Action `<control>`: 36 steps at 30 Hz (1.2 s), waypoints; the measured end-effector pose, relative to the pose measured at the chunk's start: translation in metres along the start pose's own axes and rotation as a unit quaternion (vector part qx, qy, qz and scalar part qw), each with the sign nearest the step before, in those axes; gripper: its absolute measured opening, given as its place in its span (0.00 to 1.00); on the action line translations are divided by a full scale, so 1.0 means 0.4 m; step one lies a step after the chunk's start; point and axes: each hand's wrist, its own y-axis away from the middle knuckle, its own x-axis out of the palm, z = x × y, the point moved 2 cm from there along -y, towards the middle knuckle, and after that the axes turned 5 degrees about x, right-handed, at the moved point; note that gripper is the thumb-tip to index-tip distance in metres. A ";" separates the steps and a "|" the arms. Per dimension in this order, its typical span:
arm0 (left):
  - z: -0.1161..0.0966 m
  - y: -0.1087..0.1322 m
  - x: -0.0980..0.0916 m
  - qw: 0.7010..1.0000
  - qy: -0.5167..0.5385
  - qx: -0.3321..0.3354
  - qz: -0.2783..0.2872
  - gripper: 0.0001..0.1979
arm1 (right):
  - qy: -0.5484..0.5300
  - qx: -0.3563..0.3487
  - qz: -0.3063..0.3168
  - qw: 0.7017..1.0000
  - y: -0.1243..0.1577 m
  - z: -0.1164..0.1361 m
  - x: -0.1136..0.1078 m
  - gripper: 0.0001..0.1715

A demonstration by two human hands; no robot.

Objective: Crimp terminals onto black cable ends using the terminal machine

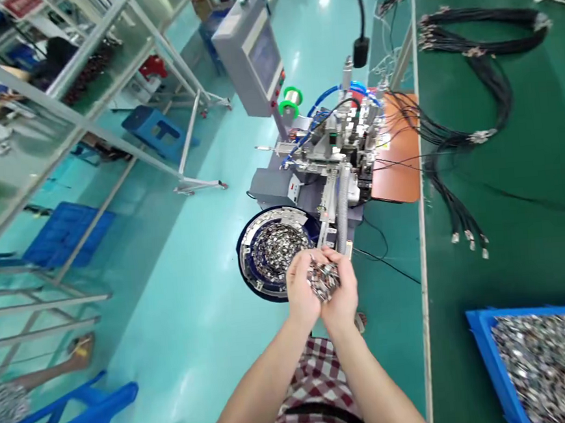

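My left hand [302, 291] and my right hand [341, 289] are cupped together, side by side. A heap of small shiny metal parts [323, 279] lies in the hollow between them. Just beyond and to the left is a round feeder bowl [248, 276] with a dark blue outer wall, holding many similar metal parts [280, 247]. My hands overlap its right front edge in the view; whether they touch it I cannot tell. A sloping metal track [330, 208] runs from the bowl's side up to the machine [345, 141].
At right, a green table [521, 264] bears a blue tray [483, 345] of metal parts and bundled black cables [493, 90]. A grey control screen box [251, 57] stands behind the machine. Left are metal-framed benches [111, 147], a blue stool [153, 130] and another person's leg [45, 373].
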 end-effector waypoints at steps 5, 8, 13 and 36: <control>0.050 -0.215 -0.261 0.995 -0.033 -0.024 -0.092 0.07 | 0.115 0.063 0.046 0.990 -0.130 -0.275 0.105 0.14; 0.084 -0.276 -0.349 0.992 -0.057 -0.057 -0.095 0.03 | 0.217 0.064 0.056 0.972 -0.182 -0.334 0.097 0.15; 0.097 -0.295 -0.413 0.986 -0.058 -0.094 -0.121 0.04 | 0.372 0.020 0.076 0.925 -0.210 -0.327 0.085 0.16; 0.009 -0.209 -0.354 0.939 -0.342 -0.017 -0.012 0.16 | 0.663 -0.278 0.097 0.688 -0.050 -0.060 -0.048 0.15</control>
